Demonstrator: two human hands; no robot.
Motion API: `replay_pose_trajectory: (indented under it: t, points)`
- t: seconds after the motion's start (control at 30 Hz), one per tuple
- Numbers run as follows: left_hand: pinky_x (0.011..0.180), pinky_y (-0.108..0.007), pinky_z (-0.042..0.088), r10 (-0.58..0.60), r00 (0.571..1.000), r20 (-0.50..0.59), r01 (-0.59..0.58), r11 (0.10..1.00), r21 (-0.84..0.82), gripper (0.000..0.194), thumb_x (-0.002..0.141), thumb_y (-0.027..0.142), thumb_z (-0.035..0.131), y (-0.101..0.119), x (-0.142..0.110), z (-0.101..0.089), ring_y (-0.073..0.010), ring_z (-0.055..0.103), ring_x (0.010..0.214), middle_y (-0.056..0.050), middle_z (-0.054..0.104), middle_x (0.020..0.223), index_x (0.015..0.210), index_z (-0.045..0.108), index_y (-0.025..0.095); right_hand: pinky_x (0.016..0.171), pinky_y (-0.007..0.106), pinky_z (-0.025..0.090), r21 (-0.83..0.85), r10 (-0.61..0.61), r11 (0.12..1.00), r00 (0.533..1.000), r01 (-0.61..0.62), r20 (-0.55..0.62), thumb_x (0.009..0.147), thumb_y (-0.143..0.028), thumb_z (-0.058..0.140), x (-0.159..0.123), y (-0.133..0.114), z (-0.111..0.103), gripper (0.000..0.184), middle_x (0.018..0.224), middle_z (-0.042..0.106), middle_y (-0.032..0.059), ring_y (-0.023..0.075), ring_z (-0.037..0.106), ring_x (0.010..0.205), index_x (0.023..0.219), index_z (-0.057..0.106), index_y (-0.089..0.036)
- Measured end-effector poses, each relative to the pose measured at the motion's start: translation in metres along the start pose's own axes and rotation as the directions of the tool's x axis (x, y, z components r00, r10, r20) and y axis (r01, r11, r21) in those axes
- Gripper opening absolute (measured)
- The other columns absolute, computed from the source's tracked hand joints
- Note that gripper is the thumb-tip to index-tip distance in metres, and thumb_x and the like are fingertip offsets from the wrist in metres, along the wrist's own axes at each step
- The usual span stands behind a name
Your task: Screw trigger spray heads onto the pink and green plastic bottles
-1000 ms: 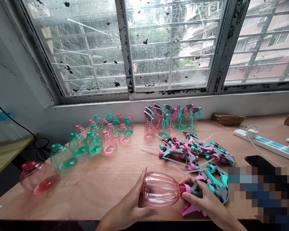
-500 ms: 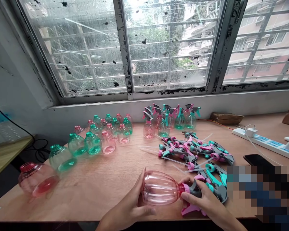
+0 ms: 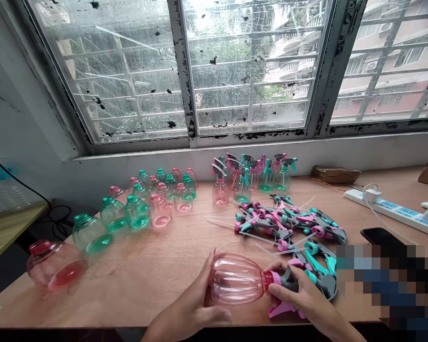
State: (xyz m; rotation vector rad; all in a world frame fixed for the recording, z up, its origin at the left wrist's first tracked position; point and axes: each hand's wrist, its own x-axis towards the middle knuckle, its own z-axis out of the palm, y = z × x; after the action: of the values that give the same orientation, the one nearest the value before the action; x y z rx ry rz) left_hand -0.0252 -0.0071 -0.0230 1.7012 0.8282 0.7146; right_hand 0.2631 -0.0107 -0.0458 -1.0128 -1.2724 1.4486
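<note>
A clear pink spray bottle lies sideways in the air just above the table's front edge, its base toward the left. My left hand is wrapped round the base end, thumb below and fingers behind. At the neck, my right hand pinches the pink collar of a grey and pink trigger spray head, which sits on the bottle's mouth. The pink trigger hangs below my right fingers. How tightly the collar is screwed on I cannot tell.
A heap of loose trigger spray heads with tubes lies beyond my right hand. Open pink and green bottles stand on the left. Several bottles with spray heads stand by the window. A phone and power strip are at right.
</note>
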Motion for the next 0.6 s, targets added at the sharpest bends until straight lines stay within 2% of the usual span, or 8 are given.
replay_pose_trajectory:
  t: [0.13,0.23,0.37,0.43,0.53,0.6]
  points:
    - [0.124,-0.048,0.018,-0.035,0.999,-0.002,0.035,0.999,-0.014,0.109,0.085,0.032,0.077,0.0026,0.0003,0.001,-0.031,0.019,0.152,-0.008,0.017,0.167,0.158,-0.005,0.035,0.062,0.027,0.054,-0.006,-0.012,1.0,1.0,0.012,-0.001,0.077,-0.044,0.082,-0.0002,-0.001,0.0005,0.037,0.068,0.071,-0.0023,0.0165,0.067,0.063,0.098,0.065,-0.018]
    - [0.124,-0.047,0.02,-0.009,1.0,0.012,0.009,1.0,0.011,0.108,0.087,0.025,0.074,0.0046,0.0011,0.0014,-0.03,0.025,0.15,-0.007,0.017,0.167,0.157,-0.005,0.038,0.06,0.026,0.054,-0.022,-0.003,1.0,1.0,0.002,-0.009,0.077,-0.045,0.082,-0.0006,-0.0011,0.0007,0.038,0.068,0.072,-0.0024,0.016,0.068,0.062,0.098,0.065,-0.018]
    - [0.119,-0.043,0.03,0.021,1.0,0.024,-0.021,0.999,0.033,0.1,0.092,0.019,0.065,0.0038,0.0016,0.0009,-0.0272,0.034,0.146,-0.008,0.019,0.165,0.157,-0.008,0.04,0.059,0.025,0.055,-0.006,0.003,1.0,1.0,-0.003,-0.01,0.077,-0.045,0.082,-0.0007,-0.0006,0.0007,0.039,0.069,0.072,-0.0022,0.0158,0.069,0.062,0.098,0.064,-0.017]
    - [0.12,-0.043,0.028,0.016,1.0,0.014,-0.017,0.999,0.039,0.105,0.09,0.018,0.069,0.0014,0.0016,0.0,-0.0278,0.033,0.147,-0.008,0.02,0.165,0.157,-0.008,0.04,0.059,0.025,0.055,0.004,0.005,1.0,1.0,-0.005,-0.001,0.077,-0.045,0.082,-0.0005,-0.0005,0.0006,0.038,0.069,0.072,-0.0023,0.0154,0.068,0.061,0.097,0.065,-0.017]
    - [0.124,-0.045,0.017,0.0,1.0,0.012,0.0,1.0,0.009,0.116,0.081,0.019,0.079,-0.0014,0.0014,-0.0014,-0.0291,0.024,0.151,-0.006,0.019,0.166,0.157,-0.006,0.039,0.062,0.026,0.055,0.001,-0.004,1.0,1.0,0.004,0.004,0.078,-0.044,0.082,0.0,-0.0004,0.0001,0.037,0.069,0.072,-0.0019,0.0156,0.068,0.063,0.096,0.065,-0.017]
    - [0.125,-0.045,0.016,-0.01,1.0,0.017,0.01,1.0,-0.03,0.113,0.082,0.023,0.08,-0.0004,0.0016,-0.0017,-0.029,0.02,0.152,-0.006,0.019,0.166,0.158,-0.002,0.037,0.063,0.026,0.055,-0.008,-0.007,1.0,1.0,0.007,0.001,0.078,-0.044,0.082,0.0002,-0.0001,-0.0002,0.037,0.07,0.073,-0.0015,0.016,0.068,0.064,0.096,0.066,-0.017]
